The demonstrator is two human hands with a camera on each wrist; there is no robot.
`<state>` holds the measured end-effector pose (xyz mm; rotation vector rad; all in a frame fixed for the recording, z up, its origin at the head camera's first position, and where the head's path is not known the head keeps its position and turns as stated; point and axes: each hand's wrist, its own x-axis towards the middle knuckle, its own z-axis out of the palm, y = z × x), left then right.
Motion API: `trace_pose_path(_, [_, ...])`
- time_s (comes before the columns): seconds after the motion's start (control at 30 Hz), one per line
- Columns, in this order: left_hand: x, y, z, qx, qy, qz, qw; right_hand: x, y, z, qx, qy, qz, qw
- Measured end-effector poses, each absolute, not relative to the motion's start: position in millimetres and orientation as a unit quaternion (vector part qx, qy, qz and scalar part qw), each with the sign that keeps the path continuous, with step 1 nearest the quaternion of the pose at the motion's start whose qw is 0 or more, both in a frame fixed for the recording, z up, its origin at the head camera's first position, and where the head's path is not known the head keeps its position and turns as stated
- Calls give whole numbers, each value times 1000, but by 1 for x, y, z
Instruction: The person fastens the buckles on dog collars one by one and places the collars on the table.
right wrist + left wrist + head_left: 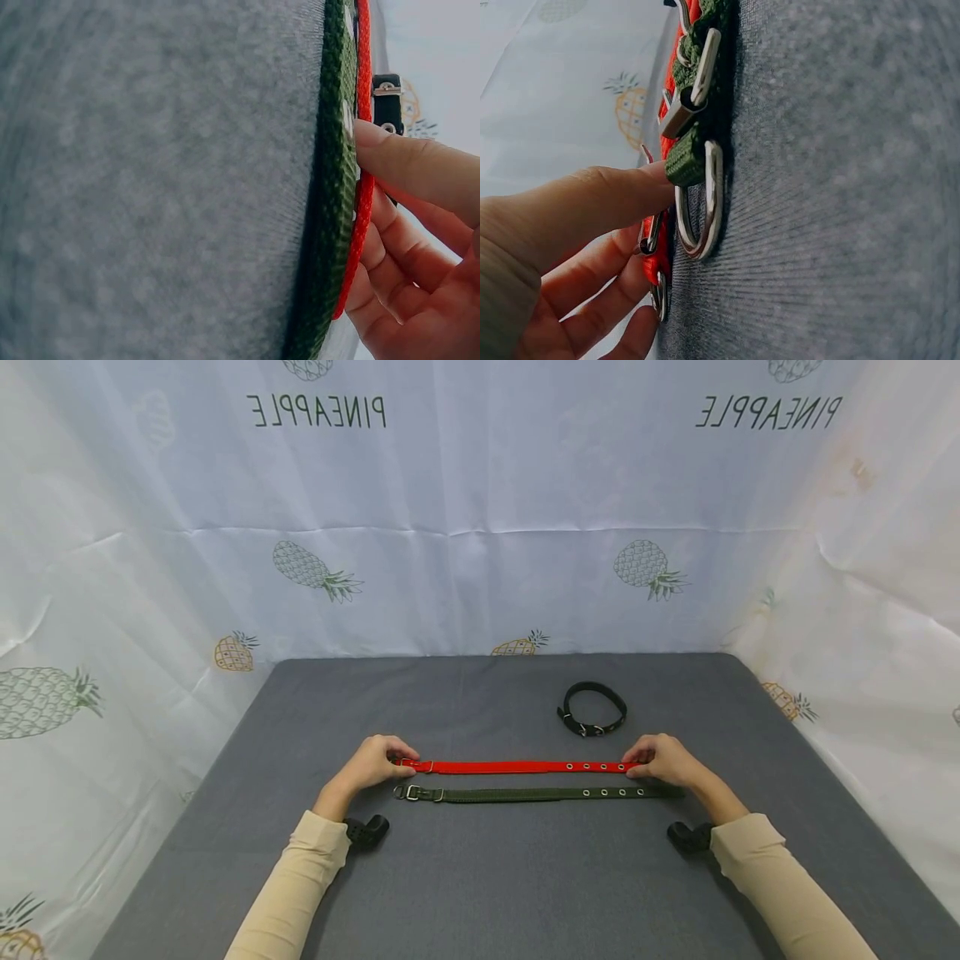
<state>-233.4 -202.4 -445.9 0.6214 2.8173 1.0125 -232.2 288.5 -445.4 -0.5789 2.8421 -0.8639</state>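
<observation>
A red collar (495,767) lies stretched straight from left to right. My left hand (378,762) pinches its buckle end, and my right hand (662,760) holds the end with metal eyelets between thumb and fingers. Just nearer to me, and parallel to it, is a dark green collar (495,796), also laid out straight. In the left wrist view the green collar's metal D-ring (714,191) sits right beside my thumb, with the red buckle end behind it. The right wrist view shows the red strap (363,202) against my fingers, the green strap (334,165) in front.
Behind the red collar, right of centre, a black collar (588,685) is buckled into a loop. Grey cloth (480,877) covers the table. White curtains (465,477) with pineapple prints hang at the back and both sides. Black wrist devices (367,832) sit at my cuffs.
</observation>
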Motion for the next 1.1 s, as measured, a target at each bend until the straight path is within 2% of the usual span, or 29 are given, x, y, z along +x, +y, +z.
trace_pose_path(0.67, [-234,-204,-440,232,918,321,16,-233,290,-432,-171,939,-287,78])
trace_pose_path(0.83, [-235,-207,-436,232,915,328,27,-234,291,-428,-168,936,-297,90])
trace_pose_path(1.1, [-232,-210,-427,221,909,352,31,-232,292,-416,-177,933,-306,71])
